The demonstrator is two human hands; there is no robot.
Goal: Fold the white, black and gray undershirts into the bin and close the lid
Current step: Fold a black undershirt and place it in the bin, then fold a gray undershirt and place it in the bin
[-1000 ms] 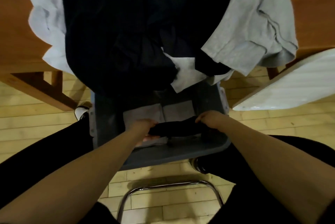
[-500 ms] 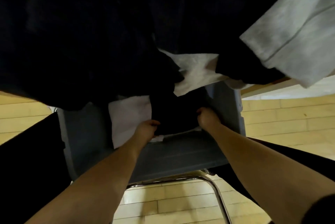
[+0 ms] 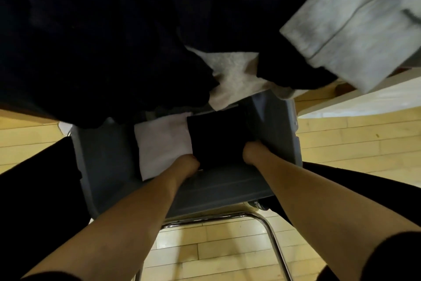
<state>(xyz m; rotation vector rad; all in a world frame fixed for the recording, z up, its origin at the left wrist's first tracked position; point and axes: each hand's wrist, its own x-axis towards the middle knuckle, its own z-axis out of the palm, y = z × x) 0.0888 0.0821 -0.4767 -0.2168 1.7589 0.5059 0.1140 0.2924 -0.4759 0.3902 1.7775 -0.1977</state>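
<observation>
Down inside the gray bin [image 3: 227,192], a folded black undershirt [image 3: 217,137] lies flat as a near-square pad, its slightly longer axis running from about 6 o'clock toward 12 o'clock, the far edge tucked under the hanging clothes. It sits in the right half of the bin, touching a folded white undershirt [image 3: 161,142] at its 9 o'clock side. The left hand [image 3: 186,163] grips the black pad at its 7 o'clock corner, fingers curled down around the edge; the right hand [image 3: 251,152] holds the 5 o'clock corner, fingers bent under and hidden, so how firmly it grasps cannot be told for sure. Over the bin's 12 o'clock side, unfolded clothing drapes off a wooden table [image 3: 319,96]: a large black garment [image 3: 102,41], a white piece [image 3: 232,76] and a gray undershirt [image 3: 355,25] at 2 o'clock. The white lid [image 3: 364,101] shows at 3 o'clock. A chrome chair frame [image 3: 257,216] curves below at 6 o'clock, above the wood floor [image 3: 353,139].
</observation>
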